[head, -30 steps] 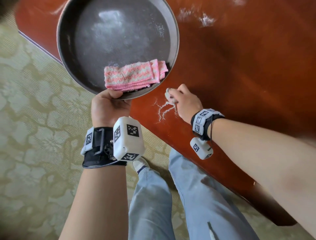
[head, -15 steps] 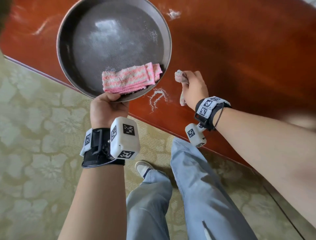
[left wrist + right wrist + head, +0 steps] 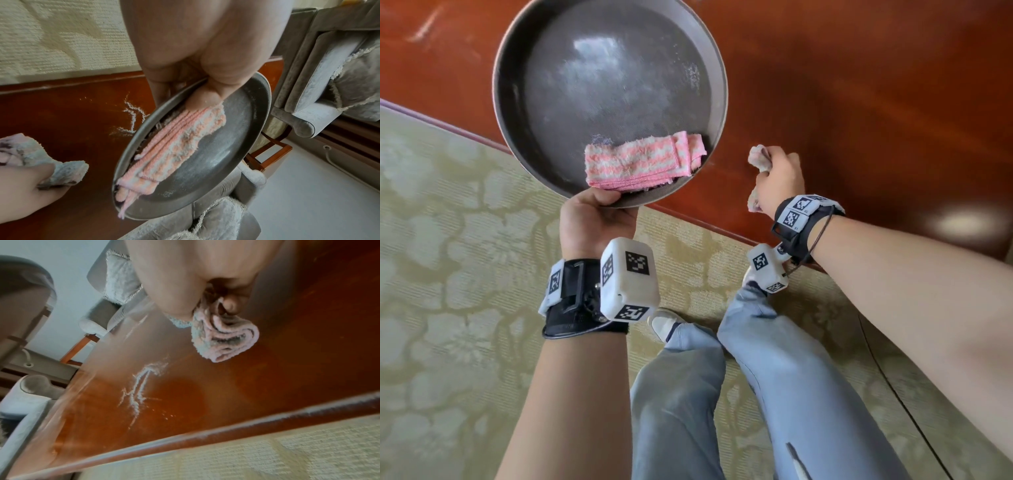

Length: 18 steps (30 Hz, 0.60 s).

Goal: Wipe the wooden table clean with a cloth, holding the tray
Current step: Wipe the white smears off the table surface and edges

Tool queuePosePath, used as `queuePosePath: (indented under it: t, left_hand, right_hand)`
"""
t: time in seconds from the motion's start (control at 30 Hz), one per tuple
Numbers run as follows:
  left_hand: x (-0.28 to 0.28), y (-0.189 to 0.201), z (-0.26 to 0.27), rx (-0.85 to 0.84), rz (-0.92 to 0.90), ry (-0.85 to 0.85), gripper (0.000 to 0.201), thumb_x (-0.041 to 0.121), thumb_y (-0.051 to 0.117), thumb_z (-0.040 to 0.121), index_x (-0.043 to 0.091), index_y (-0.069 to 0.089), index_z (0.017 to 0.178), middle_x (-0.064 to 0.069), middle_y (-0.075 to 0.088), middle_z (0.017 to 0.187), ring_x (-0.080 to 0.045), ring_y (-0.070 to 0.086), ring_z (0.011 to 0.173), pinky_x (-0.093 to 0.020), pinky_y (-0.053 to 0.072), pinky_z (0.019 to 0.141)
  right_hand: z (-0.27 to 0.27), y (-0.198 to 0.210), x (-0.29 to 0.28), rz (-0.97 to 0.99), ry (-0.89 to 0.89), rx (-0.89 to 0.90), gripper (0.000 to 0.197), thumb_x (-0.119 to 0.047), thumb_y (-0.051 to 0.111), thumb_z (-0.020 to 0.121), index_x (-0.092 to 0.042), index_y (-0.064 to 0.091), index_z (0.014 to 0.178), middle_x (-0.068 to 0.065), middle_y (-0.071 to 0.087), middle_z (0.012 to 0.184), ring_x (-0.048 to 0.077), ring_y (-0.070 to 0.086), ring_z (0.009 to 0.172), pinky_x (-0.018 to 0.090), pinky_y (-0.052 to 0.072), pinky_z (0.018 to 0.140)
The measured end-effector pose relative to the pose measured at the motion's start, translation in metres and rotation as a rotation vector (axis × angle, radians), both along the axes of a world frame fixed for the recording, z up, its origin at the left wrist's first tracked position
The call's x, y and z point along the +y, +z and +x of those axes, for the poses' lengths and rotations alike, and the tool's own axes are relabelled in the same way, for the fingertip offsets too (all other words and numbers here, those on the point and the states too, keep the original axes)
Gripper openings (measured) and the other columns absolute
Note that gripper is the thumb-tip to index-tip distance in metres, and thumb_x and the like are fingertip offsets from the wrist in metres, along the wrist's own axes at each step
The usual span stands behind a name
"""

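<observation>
Head: left hand grips tray rim at near table edge; right hand fisted round cloth, just beside tray.

Left wrist: powder between tray and cloth, partly under rim.

Right wrist: streak runs toward near edge, tray-side of cloth; right hand nearer.

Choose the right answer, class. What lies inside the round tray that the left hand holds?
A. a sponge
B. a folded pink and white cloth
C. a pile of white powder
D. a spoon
B: a folded pink and white cloth lies in the tray near the rim that the left hand grips.
</observation>
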<state>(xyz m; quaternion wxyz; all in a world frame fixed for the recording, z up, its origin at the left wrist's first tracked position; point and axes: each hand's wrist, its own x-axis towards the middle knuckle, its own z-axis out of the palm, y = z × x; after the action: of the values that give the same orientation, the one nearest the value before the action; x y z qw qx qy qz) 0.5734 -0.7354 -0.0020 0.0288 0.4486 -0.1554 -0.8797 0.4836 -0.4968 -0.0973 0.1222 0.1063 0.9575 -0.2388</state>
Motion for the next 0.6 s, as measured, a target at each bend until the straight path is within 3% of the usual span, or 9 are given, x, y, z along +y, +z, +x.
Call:
queuePosePath:
  t: [0.13, 0.23, 0.37, 0.6]
  left_hand:
    - [-0.005, -0.02, 0.028, -0.019, 0.025, 0.07, 0.033, -0.009, 0.034, 0.057, 0.003, 0.056, 0.079, -0.012, 0.068, 0.08, -0.03, 0.07, 0.075, -0.036, 0.061, 0.074]
    - [-0.01, -0.036, 0.05, -0.05, 0.021, 0.135, 0.033, -0.01, 0.034, 0.057, 0.003, 0.055, 0.078, -0.012, 0.066, 0.084, -0.03, 0.067, 0.082, -0.038, 0.058, 0.084]
    - [-0.014, -0.049, 0.075, -0.07, 0.011, 0.235, 0.03, -0.011, 0.033, 0.057, 0.002, 0.059, 0.065, -0.011, 0.067, 0.08, -0.029, 0.068, 0.075, -0.037, 0.057, 0.083]
    - [-0.002, -0.057, 0.112, -0.117, 0.004, 0.367, 0.029, -0.01, 0.033, 0.056, 0.006, 0.052, 0.071, -0.01, 0.065, 0.085, -0.028, 0.065, 0.085, -0.036, 0.052, 0.098]
  right_hand:
    - [0.011, -0.019, -0.008, 0.088, 0.028, -0.051, 0.038, -0.003, 0.052, 0.092, -0.015, 0.055, 0.128, 0.012, 0.05, 0.118, 0.032, 0.064, 0.092, 0.036, 0.05, 0.077]
    - [0.01, -0.024, -0.025, 0.126, 0.051, -0.025, 0.04, -0.001, 0.051, 0.09, -0.013, 0.051, 0.128, 0.013, 0.049, 0.122, 0.034, 0.064, 0.097, 0.036, 0.049, 0.079]
    - [0.004, -0.03, -0.051, 0.157, 0.113, 0.009, 0.039, 0.0, 0.043, 0.092, -0.011, 0.05, 0.129, 0.014, 0.047, 0.124, 0.037, 0.063, 0.097, 0.036, 0.046, 0.077]
    - [-0.002, -0.024, -0.082, 0.133, 0.328, -0.004, 0.04, -0.001, 0.047, 0.091, -0.011, 0.047, 0.13, 0.014, 0.044, 0.128, 0.039, 0.06, 0.098, 0.038, 0.043, 0.077]
